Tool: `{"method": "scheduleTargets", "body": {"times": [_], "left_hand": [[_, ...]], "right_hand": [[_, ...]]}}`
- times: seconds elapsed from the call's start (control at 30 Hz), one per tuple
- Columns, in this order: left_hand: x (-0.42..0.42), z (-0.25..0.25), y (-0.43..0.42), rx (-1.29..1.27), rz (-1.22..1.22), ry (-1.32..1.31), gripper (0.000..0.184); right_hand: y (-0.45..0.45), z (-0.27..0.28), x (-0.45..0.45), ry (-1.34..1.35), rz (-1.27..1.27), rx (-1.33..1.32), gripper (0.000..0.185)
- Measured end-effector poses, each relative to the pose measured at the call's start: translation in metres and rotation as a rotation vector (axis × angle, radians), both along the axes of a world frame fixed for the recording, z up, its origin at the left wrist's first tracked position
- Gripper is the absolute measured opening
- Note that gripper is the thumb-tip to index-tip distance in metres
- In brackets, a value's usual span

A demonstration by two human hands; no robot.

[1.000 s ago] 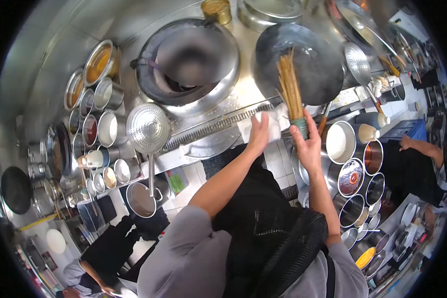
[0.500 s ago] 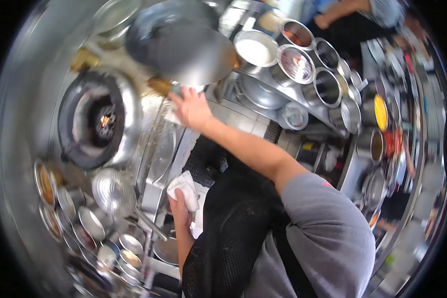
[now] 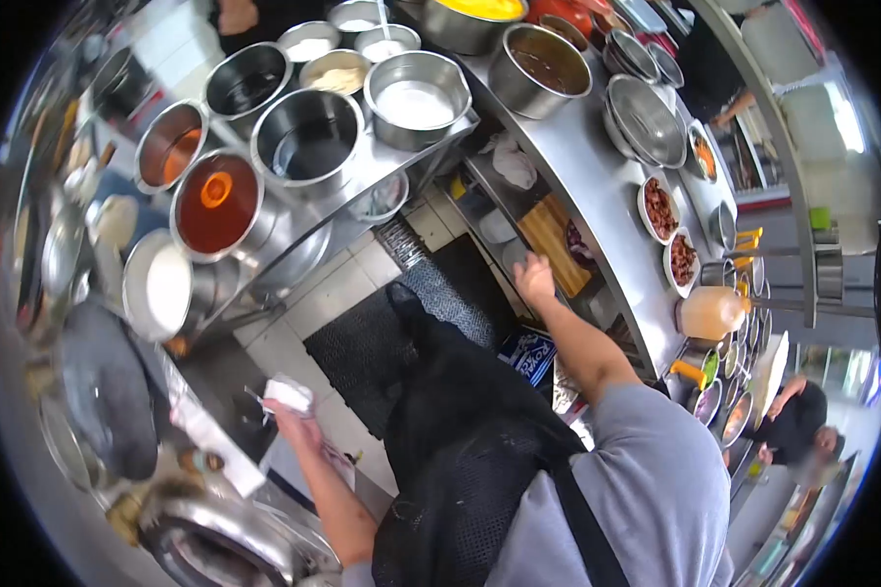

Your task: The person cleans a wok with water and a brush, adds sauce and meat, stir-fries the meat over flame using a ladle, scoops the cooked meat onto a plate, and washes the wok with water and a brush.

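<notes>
My left hand (image 3: 298, 427), at the lower left, is closed round a folded white cloth (image 3: 290, 394). It is held above the tiled floor, beside the stove's front edge. My right hand (image 3: 533, 281) is stretched out over the dark floor mat (image 3: 352, 342), with nothing visible in it. Its fingers are a little apart, close to a wooden board (image 3: 556, 240) on the shelf under the steel counter (image 3: 597, 186). Two white bowls of reddish-brown food (image 3: 658, 208) stand on that counter.
Metal pots of sauces and powders, among them a red sauce pot (image 3: 217, 203), crowd the steel table at upper left. A wok (image 3: 108, 386) and a burner (image 3: 215, 548) are at lower left. Colanders (image 3: 646, 119) sit on the counter. A co-worker (image 3: 797, 416) is at far right.
The view has swung from the stove to the counter behind. The bamboo brush has left my right hand, which moved away from the wok. My left hand still has the white cloth.
</notes>
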State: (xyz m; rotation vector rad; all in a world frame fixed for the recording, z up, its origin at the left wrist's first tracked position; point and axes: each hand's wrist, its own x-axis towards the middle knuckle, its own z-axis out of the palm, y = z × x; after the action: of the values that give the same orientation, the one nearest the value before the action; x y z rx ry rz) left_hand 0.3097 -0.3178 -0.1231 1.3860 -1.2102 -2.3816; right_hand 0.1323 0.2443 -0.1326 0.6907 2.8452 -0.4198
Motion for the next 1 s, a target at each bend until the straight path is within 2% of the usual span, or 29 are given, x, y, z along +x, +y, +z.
{"method": "scheduleTargets", "body": {"times": [0.07, 0.1, 0.13, 0.17, 0.2, 0.23, 0.27, 0.3, 0.33, 0.4, 0.43, 0.47, 0.5, 0.53, 0.57, 0.6, 0.63, 0.67, 0.7, 0.73, 0.77, 0.8, 0.87, 0.93, 1.0], "left_hand": [[-0.049, -0.05, -0.039, 0.017, -0.072, 0.006, 0.073], [-0.082, -0.055, -0.041, -0.044, -0.011, -0.086, 0.072], [-0.103, -0.082, -0.055, -0.1, -0.014, -0.068, 0.071], [-0.129, -0.093, -0.064, -0.066, 0.092, -0.151, 0.069], [-0.138, -0.126, -0.083, -0.037, 0.132, -0.075, 0.067], [-0.147, -0.154, -0.102, -0.093, 0.092, -0.065, 0.065], [-0.177, -0.126, -0.086, -0.072, 0.24, -0.168, 0.064], [-0.186, -0.129, -0.088, -0.05, 0.244, -0.163, 0.054], [-0.197, -0.13, -0.085, -0.091, 0.264, -0.157, 0.053], [-0.214, -0.137, -0.081, -0.139, 0.3, -0.153, 0.052], [-0.216, -0.142, -0.081, -0.244, 0.242, -0.162, 0.051], [-0.214, -0.146, -0.085, -0.345, 0.177, -0.172, 0.051], [-0.212, -0.161, -0.098, -0.415, -0.01, -0.198, 0.051], [-0.205, -0.174, -0.106, -0.417, 0.0, -0.199, 0.051], [-0.208, -0.169, -0.097, -0.525, -0.097, -0.306, 0.05], [-0.209, -0.167, -0.092, -0.629, -0.195, -0.411, 0.049], [-0.192, -0.205, -0.11, -0.546, -0.113, -0.164, 0.048], [-0.196, -0.206, -0.108, -0.544, -0.101, -0.162, 0.048], [-0.199, -0.205, -0.102, -0.435, -0.036, -0.183, 0.048], [-0.205, -0.205, -0.101, -0.328, 0.029, -0.195, 0.048], [-0.18, -0.316, -0.149, -0.31, 0.039, -0.083, 0.055], [-0.178, -0.319, -0.16, -0.307, 0.048, -0.077, 0.055], [-0.179, -0.325, -0.168, -0.375, -0.142, 0.089, 0.044], [-0.173, -0.349, -0.16, -0.344, -0.067, 0.085, 0.045], [-0.167, -0.371, -0.146, -0.293, 0.07, 0.072, 0.05]], "right_hand": [[0.035, -0.012, -0.062, -0.083, -0.011, -0.057, 0.053], [0.046, -0.018, -0.09, 0.119, 0.055, 0.074, 0.053], [0.05, -0.03, -0.125, 0.324, 0.147, 0.185, 0.052], [0.061, -0.061, -0.166, 0.289, 0.064, 0.086, 0.061], [0.086, -0.1, -0.209, 0.238, -0.006, -0.018, 0.07], [0.078, -0.11, -0.233, 0.281, -0.023, -0.045, 0.073], [0.07, -0.12, -0.258, 0.325, -0.039, -0.072, 0.075], [0.06, -0.128, -0.283, 0.368, -0.054, -0.099, 0.078], [0.062, -0.148, -0.299, 0.412, -0.133, 0.006, 0.076], [0.066, -0.172, -0.302, 0.422, 0.077, 0.162, 0.065], [0.057, -0.166, -0.303, 0.415, 0.096, 0.145, 0.065], [0.051, -0.151, -0.304, 0.234, 0.061, 0.142, 0.055], [0.047, -0.144, -0.303, 0.059, 0.022, 0.145, 0.045], [0.05, -0.152, -0.292, 0.171, 0.042, -0.022, 0.041], [0.064, -0.164, -0.281, 0.285, 0.064, -0.187, 0.038], [0.04, -0.147, -0.26, 0.397, -0.111, -0.494, 0.041], [-0.003, -0.118, -0.234, 0.501, -0.288, -0.804, 0.045], [-0.029, -0.094, -0.22, 0.305, -0.444, -1.496, 0.05], [-0.057, -0.075, -0.207, 0.213, -0.548, -1.919, 0.049], [-0.095, -0.053, -0.197, 0.187, -0.609, -2.078, 0.05], [-0.117, -0.057, -0.189, 0.153, -0.616, -2.144, 0.049], [-0.14, -0.06, -0.185, 0.088, -0.617, -2.215, 0.046], [-0.161, -0.089, -0.191, -0.137, -0.502, -2.337, 0.045], [-0.175, -0.133, -0.216, -0.141, -0.479, -2.377, 0.043], [-0.224, -0.128, -0.253, 0.077, -0.536, -1.924, 0.042]]}}
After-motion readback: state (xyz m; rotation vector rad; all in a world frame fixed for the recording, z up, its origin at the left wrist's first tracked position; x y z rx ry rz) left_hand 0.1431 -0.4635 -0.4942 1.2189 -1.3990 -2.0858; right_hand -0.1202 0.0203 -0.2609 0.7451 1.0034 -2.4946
